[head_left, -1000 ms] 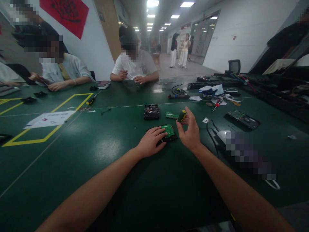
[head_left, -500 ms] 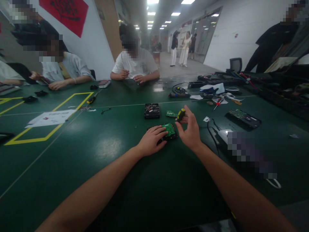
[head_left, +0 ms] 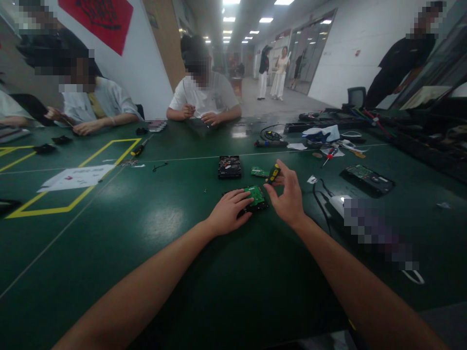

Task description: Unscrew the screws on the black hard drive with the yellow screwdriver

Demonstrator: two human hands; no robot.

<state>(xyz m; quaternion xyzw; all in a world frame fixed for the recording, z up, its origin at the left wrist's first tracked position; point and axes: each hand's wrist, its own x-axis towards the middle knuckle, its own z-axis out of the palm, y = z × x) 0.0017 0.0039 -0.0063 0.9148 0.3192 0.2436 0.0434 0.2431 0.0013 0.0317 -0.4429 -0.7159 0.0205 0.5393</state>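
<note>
A black hard drive with a green circuit board (head_left: 257,196) on top lies on the dark green table (head_left: 153,233) in front of me. My left hand (head_left: 229,212) rests flat on its left side, fingers stretched over the board's edge. My right hand (head_left: 288,195) hovers just right of the drive, fingers pinched round the yellow-and-black handle of a screwdriver (head_left: 273,173), whose tip points down toward the board.
Another black drive (head_left: 229,166) and a loose green board (head_left: 260,171) lie just beyond. A third drive (head_left: 368,178), cables and tools sit to the right. Papers (head_left: 76,177) lie in a yellow-taped square at left. Other people sit across the table.
My right hand has shifted slightly with the screwdriver, its fingers turning on the handle. My left hand has stayed on the drive.
</note>
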